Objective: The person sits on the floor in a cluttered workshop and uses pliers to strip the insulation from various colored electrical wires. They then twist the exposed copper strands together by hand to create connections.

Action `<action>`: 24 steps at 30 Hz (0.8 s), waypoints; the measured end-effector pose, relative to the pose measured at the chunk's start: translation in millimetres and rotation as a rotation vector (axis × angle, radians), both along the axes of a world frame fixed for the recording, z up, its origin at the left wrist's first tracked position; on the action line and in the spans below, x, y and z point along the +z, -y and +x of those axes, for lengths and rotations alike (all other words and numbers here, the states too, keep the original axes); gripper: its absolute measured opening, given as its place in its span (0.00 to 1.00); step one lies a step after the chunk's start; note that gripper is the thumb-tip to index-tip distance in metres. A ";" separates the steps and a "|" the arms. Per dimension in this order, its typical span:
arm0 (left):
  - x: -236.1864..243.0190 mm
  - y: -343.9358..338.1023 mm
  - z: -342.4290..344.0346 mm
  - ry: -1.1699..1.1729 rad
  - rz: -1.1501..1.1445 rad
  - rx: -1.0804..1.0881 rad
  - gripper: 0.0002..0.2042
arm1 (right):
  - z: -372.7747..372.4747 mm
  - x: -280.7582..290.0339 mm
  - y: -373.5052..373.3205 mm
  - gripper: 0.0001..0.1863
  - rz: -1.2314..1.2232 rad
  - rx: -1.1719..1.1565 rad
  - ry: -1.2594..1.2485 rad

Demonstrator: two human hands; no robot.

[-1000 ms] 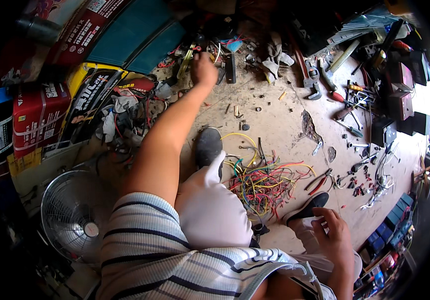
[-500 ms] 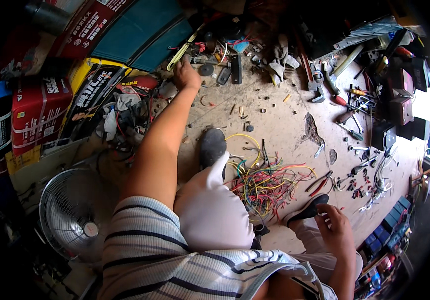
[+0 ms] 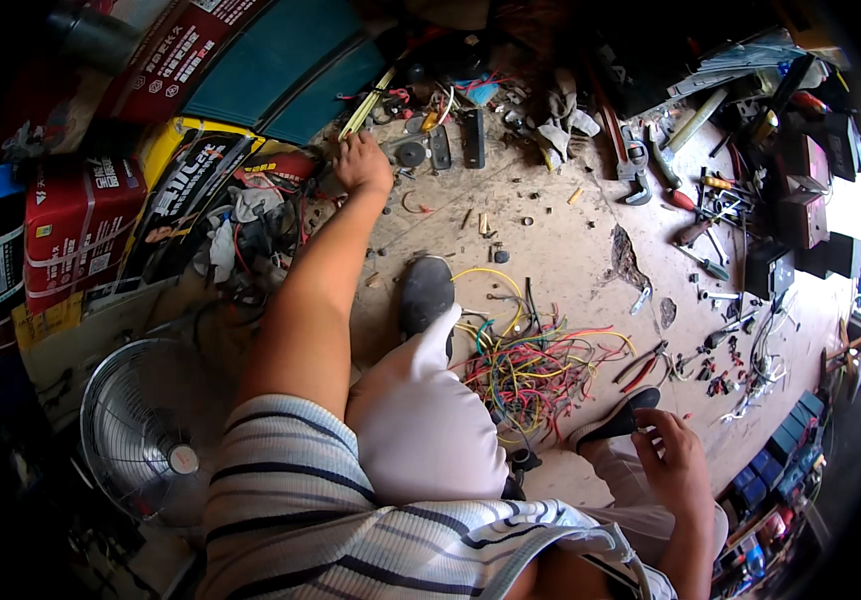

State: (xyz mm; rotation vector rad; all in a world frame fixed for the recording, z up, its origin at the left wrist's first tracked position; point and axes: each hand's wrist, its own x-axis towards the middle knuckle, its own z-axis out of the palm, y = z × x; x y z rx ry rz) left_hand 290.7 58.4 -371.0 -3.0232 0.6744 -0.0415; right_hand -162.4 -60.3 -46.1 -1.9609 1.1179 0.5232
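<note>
Near the back left of the floor, my left hand [image 3: 363,165] reaches out with bent fingers apart, just below a bundle of long pale yellow strips [image 3: 370,100]; nothing shows in its grip. A dark round disc [image 3: 411,154] and a black bar [image 3: 474,138] lie to its right. My right hand [image 3: 668,455] hangs over my right leg beside a black shoe [image 3: 610,420], fingers loosely curled and apart, with nothing visible in them. A tangle of coloured wires [image 3: 530,375] lies between my feet.
Stacked boxes [image 3: 80,225] and a metal fan [image 3: 145,430] are on the left. Many hand tools [image 3: 705,210] and dark boxes [image 3: 805,200] fill the right. Gloves [image 3: 560,130] lie at the back, and small loose parts [image 3: 485,225] are scattered over the floor [image 3: 550,260].
My left hand has moved left from among the parts, then slightly down toward me, away from the yellow strips, its fingers spreading. My right hand has barely moved.
</note>
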 end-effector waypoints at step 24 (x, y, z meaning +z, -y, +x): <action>-3.8 15.3 -20.4 -0.142 -0.475 -0.401 0.05 | -2.6 2.6 0.8 0.13 0.005 -0.016 -0.023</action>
